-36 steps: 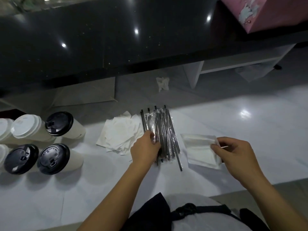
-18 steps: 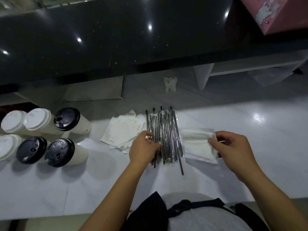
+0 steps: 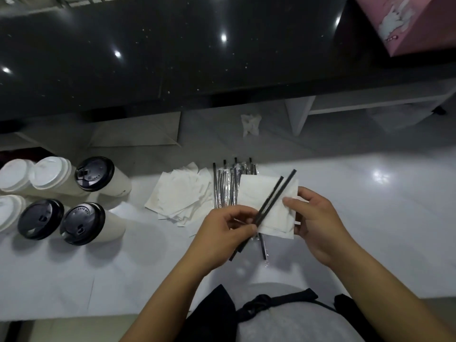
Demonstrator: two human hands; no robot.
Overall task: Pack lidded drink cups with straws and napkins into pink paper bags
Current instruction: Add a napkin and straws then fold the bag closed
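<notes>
Your left hand (image 3: 229,225) pinches two straws (image 3: 276,196) low down, and your right hand (image 3: 318,218) grips the napkin (image 3: 251,191), just right of the straw pile (image 3: 225,186). Light, slick sticks and floppy paper, so I reckon you clamp both together mid-length.

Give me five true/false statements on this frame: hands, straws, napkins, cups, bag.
1. The left hand pinches two black straws. True.
2. The right hand holds nothing. False: it grips a white napkin.
3. Every cup has a black lid. False: black-lidded cups stand beside white-lidded cups.
4. The napkin stack lies between the cups and the straw pile. True.
5. The pink bag lies among the cups. False: it is at the upper right, on the dark counter.
</notes>
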